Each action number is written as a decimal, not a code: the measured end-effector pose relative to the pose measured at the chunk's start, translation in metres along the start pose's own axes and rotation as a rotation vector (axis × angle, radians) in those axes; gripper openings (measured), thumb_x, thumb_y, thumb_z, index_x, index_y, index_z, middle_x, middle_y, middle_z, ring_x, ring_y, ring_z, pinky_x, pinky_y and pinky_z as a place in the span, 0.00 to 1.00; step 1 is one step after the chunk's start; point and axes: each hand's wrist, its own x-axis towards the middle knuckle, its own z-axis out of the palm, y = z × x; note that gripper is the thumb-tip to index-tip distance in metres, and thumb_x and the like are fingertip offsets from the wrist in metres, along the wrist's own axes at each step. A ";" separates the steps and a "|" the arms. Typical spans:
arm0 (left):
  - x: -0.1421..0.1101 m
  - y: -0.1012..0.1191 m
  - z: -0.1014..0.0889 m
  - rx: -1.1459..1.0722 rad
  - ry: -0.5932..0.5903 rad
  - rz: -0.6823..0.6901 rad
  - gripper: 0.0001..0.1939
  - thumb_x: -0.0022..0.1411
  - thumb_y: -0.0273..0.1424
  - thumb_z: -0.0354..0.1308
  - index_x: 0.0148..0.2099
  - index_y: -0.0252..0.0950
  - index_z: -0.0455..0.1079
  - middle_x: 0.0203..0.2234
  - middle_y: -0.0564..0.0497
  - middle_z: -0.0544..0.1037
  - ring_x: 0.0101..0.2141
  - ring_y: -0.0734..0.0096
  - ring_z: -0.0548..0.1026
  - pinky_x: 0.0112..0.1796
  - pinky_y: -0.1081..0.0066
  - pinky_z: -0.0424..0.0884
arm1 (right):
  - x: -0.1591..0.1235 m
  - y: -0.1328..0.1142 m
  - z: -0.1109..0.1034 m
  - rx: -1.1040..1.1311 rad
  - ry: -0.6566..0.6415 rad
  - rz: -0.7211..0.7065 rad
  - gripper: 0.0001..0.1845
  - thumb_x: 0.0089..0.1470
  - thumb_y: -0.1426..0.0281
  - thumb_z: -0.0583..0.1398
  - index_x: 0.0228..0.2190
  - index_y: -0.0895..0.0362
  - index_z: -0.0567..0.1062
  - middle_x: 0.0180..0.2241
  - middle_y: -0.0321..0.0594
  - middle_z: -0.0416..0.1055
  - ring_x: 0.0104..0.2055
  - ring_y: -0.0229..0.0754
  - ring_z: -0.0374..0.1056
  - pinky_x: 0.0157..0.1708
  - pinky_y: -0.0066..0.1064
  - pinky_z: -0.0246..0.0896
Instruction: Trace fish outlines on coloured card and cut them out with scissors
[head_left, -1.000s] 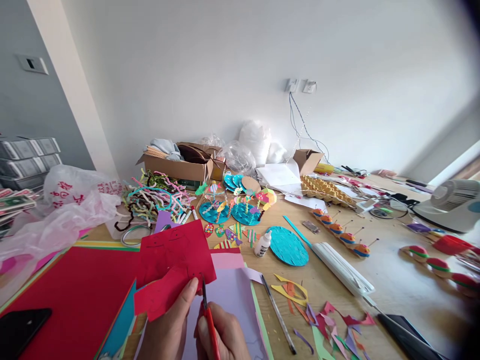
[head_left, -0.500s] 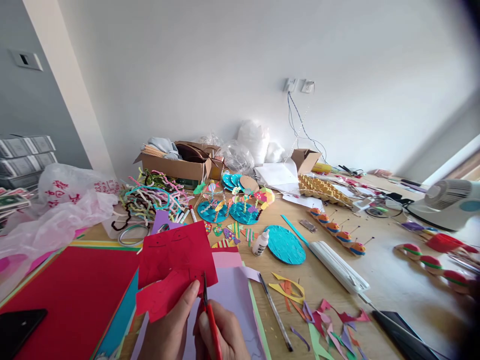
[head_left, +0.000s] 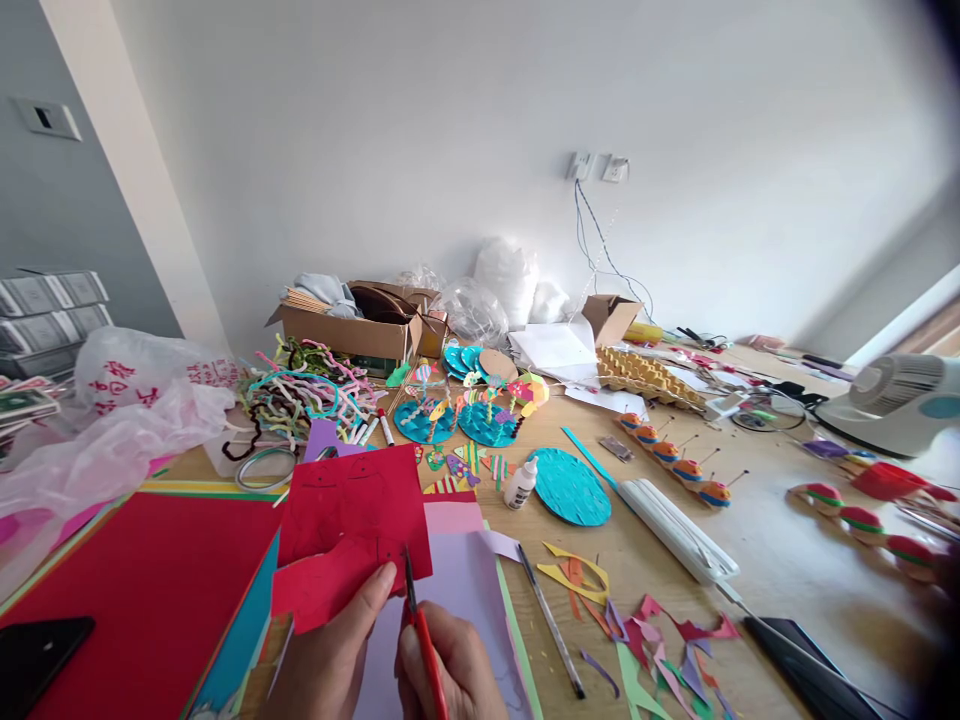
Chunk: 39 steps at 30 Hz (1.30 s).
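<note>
The left hand [head_left: 330, 650] grips the red paper [head_left: 352, 515], thumb on top; its other fingers are hidden beneath. The right hand [head_left: 457, 660] is closed around the handles of the scissors [head_left: 429, 655]. The red paper extends up and leftward from the left grip, and the scissors' blades meet its lower right part, just beside the left thumb. Pencil-like marks show on its face. Both hands are above a pale purple sheet [head_left: 461, 590] on the table [head_left: 645, 550].

Count: one pair of scissors, one glue bottle [head_left: 519, 487], one pen [head_left: 551, 625], and one large blue disc [head_left: 571, 487] just right of the bottle. Two smaller blue discs [head_left: 421, 425] carry paper fish. Five orange-and-blue figures [head_left: 686, 470] stand in a row; three red-and-green pieces [head_left: 862, 527] are visible farther right. Paper scraps [head_left: 675, 650] are too jumbled to count.

Containers: the long cardboard box [head_left: 337, 333] holds a grey-blue cloth [head_left: 322, 290] and a dark brown item [head_left: 386, 304]. The small cardboard box [head_left: 611, 320] stands open, contents not discernible.
</note>
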 end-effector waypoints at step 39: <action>0.006 0.017 -0.019 -0.223 -0.414 -0.463 0.08 0.49 0.35 0.66 0.30 0.37 0.74 0.28 0.51 0.78 0.29 0.63 0.76 0.40 0.60 0.71 | -0.009 -0.011 -0.021 -0.144 -0.162 0.040 0.31 0.45 0.40 0.52 0.21 0.57 0.64 0.14 0.29 0.55 0.17 0.30 0.51 0.17 0.22 0.42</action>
